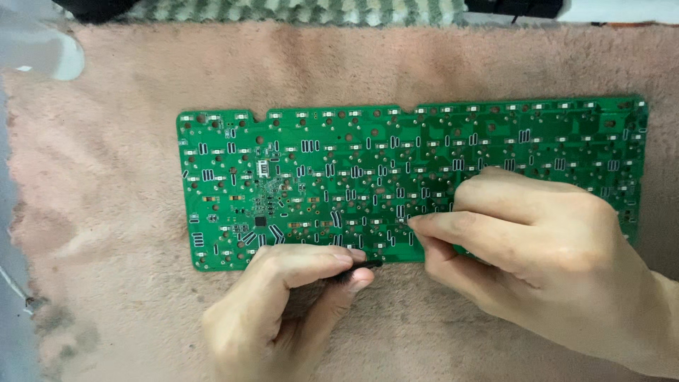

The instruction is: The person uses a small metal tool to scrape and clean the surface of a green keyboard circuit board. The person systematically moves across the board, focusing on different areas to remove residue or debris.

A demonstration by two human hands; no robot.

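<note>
A long green circuit board (332, 163) lies flat on a pink fluffy towel (127, 141), solder side up, dotted with small parts and a black chip left of centre. My left hand (283, 311) sits at the board's near edge, its thumb and forefinger pinched on a small thin black tool (364, 265) that lies along that edge. My right hand (537, 247) rests over the board's lower right part. Its forefinger and thumb are pinched together, tips touching the board near the middle of the lower rows. Whether something tiny is between them cannot be told.
A clear plastic item (42, 49) sits at the towel's far left corner. A green-and-white striped cloth (297, 10) runs along the far edge. A grey surface (10, 283) shows to the left of the towel.
</note>
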